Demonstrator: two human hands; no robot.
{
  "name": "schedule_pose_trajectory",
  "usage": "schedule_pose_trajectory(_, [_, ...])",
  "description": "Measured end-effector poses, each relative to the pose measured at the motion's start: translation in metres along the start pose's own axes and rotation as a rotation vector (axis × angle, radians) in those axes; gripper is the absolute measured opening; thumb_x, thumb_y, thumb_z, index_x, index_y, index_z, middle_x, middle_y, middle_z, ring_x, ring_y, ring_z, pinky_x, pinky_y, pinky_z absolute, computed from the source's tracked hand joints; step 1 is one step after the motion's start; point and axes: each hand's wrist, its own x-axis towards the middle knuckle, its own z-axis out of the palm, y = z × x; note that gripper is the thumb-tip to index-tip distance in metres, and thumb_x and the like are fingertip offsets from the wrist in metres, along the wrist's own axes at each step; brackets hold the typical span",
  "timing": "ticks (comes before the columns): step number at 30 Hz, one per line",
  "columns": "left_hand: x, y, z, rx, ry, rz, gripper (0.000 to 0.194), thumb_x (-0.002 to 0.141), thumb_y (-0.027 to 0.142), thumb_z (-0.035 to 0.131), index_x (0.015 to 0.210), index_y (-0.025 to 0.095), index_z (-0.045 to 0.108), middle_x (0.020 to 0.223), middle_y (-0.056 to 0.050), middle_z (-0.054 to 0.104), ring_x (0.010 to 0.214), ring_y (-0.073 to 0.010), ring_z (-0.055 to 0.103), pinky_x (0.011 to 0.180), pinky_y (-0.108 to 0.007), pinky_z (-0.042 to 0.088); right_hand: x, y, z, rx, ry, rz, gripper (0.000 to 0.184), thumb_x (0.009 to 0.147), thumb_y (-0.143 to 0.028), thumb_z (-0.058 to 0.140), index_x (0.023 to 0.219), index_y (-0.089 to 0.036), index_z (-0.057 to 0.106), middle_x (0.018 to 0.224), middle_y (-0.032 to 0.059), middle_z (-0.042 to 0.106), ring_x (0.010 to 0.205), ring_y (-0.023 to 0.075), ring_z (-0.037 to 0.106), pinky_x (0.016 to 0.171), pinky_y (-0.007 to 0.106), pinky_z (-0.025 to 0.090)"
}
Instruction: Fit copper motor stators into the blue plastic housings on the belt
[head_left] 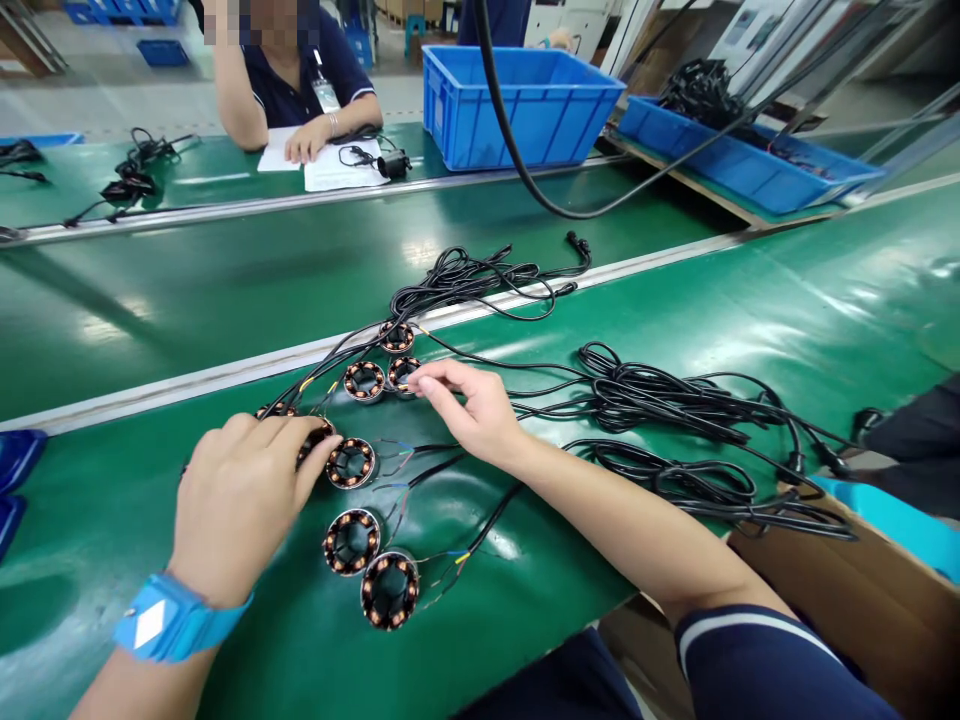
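Observation:
My left hand (244, 485), with a blue wristband, is closed on a motor stator (319, 440), a ring of copper windings mostly covered by the fingers. Another stator (275, 411) shows behind those knuckles, and a third (351, 463) sits just right of the thumb. Thumb and forefinger of my right hand (472, 400) pinch the edge of a stator (403, 374) beside a neighbouring one (364, 381). Closer to me lie two more stators (352, 542) (390, 590), side by side. Black cables with thin coloured wire ends run to the rings.
Bundled black cables (652, 390) lie at right, with another coil (465, 280) across the metal rail. A blue crate (517, 110) stands across the belt, near a seated person (300, 90). A cable (525, 180) hangs overhead. At lower right is a cardboard box (832, 590).

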Motion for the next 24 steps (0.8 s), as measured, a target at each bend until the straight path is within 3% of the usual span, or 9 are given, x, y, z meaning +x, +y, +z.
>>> schedule_pose_trajectory(2, [0.008, 0.009, 0.005, 0.016, 0.066, 0.02, 0.026, 0.101, 0.039, 0.054, 0.112, 0.021, 0.07, 0.095, -0.006, 0.074, 0.085, -0.0307, 0.054, 0.069, -0.042, 0.035, 0.006, -0.004, -0.007, -0.159, 0.061, -0.077, 0.018, 0.101, -0.028, 0.056, 0.105, -0.019, 0.072, 0.101, 0.0037, 0.076, 0.093, 0.0151, 0.07, 0.088, 0.029, 0.055])
schedule_pose_trajectory(5, [0.029, 0.022, 0.016, -0.021, 0.079, 0.064, 0.027, 0.101, 0.03, 0.053, 0.123, 0.021, 0.066, 0.112, -0.005, 0.073, 0.097, -0.0302, 0.057, 0.072, -0.042, 0.037, 0.012, -0.005, -0.015, -0.274, 0.046, -0.069, 0.017, 0.1, -0.024, 0.055, 0.103, -0.019, 0.071, 0.096, 0.0025, 0.075, 0.087, 0.0147, 0.069, 0.081, 0.027, 0.055])
schedule_pose_trajectory(7, [0.044, 0.025, 0.023, -0.033, -0.001, 0.095, 0.025, 0.1, 0.026, 0.054, 0.122, 0.019, 0.065, 0.112, -0.006, 0.073, 0.097, -0.0299, 0.059, 0.073, -0.042, 0.038, 0.01, -0.004, -0.016, -0.306, 0.04, -0.106, 0.018, 0.101, -0.023, 0.054, 0.106, -0.018, 0.071, 0.099, 0.0034, 0.075, 0.089, 0.0149, 0.07, 0.083, 0.027, 0.055])
schedule_pose_trajectory(10, [0.055, 0.02, 0.028, -0.048, -0.139, 0.134, 0.019, 0.098, 0.022, 0.056, 0.114, 0.016, 0.064, 0.094, -0.007, 0.071, 0.089, -0.0293, 0.059, 0.074, -0.042, 0.04, 0.0, -0.001, -0.012, -0.334, 0.033, -0.26, 0.019, 0.102, -0.02, 0.052, 0.11, -0.017, 0.069, 0.106, 0.0068, 0.075, 0.099, 0.0161, 0.07, 0.094, 0.03, 0.055])
schedule_pose_trajectory(12, [0.051, 0.011, 0.027, -0.146, -0.216, 0.182, 0.016, 0.099, 0.025, 0.055, 0.111, 0.019, 0.064, 0.089, -0.005, 0.069, 0.086, -0.027, 0.059, 0.077, -0.041, 0.042, -0.007, 0.0, -0.007, -0.333, -0.018, -0.378, 0.021, 0.102, -0.017, 0.049, 0.112, -0.017, 0.068, 0.109, 0.0081, 0.075, 0.103, 0.0171, 0.07, 0.097, 0.033, 0.056])
schedule_pose_trajectory(14, [0.04, 0.001, 0.023, -0.296, -0.278, 0.213, 0.017, 0.102, 0.033, 0.051, 0.111, 0.025, 0.065, 0.092, -0.002, 0.069, 0.086, -0.0241, 0.06, 0.08, -0.039, 0.043, -0.013, -0.001, -0.001, -0.308, -0.102, -0.405, 0.024, 0.102, -0.017, 0.047, 0.113, -0.018, 0.068, 0.111, 0.0084, 0.075, 0.106, 0.0181, 0.07, 0.098, 0.034, 0.056])
schedule_pose_trajectory(17, [0.025, -0.009, 0.019, -0.444, -0.329, 0.202, 0.026, 0.104, 0.044, 0.045, 0.113, 0.033, 0.066, 0.097, -0.001, 0.069, 0.088, -0.0222, 0.06, 0.081, -0.037, 0.044, -0.013, -0.001, 0.006, -0.251, -0.241, -0.149, 0.023, 0.103, -0.026, 0.048, 0.111, -0.019, 0.069, 0.11, 0.0084, 0.074, 0.105, 0.02, 0.069, 0.097, 0.035, 0.055])
schedule_pose_trajectory(21, [0.023, -0.01, 0.018, -0.471, -0.325, 0.219, 0.032, 0.104, 0.047, 0.041, 0.107, 0.031, 0.069, 0.09, -0.002, 0.069, 0.084, -0.0218, 0.06, 0.077, -0.036, 0.043, -0.005, 0.002, 0.012, 0.008, -0.528, 0.411, 0.03, 0.105, -0.039, 0.049, 0.099, -0.018, 0.07, 0.088, 0.0038, 0.073, 0.074, 0.0149, 0.066, 0.064, 0.026, 0.052])
schedule_pose_trajectory(24, [0.026, -0.008, 0.019, -0.484, -0.301, 0.272, 0.032, 0.105, 0.041, 0.04, 0.109, 0.033, 0.071, 0.094, -0.001, 0.072, 0.084, -0.0206, 0.061, 0.076, -0.035, 0.043, 0.0, 0.007, 0.013, 0.302, -0.551, 0.586, 0.022, 0.1, -0.032, 0.056, 0.093, -0.016, 0.068, 0.094, 0.0041, 0.072, 0.07, 0.0104, 0.061, 0.059, 0.02, 0.048])
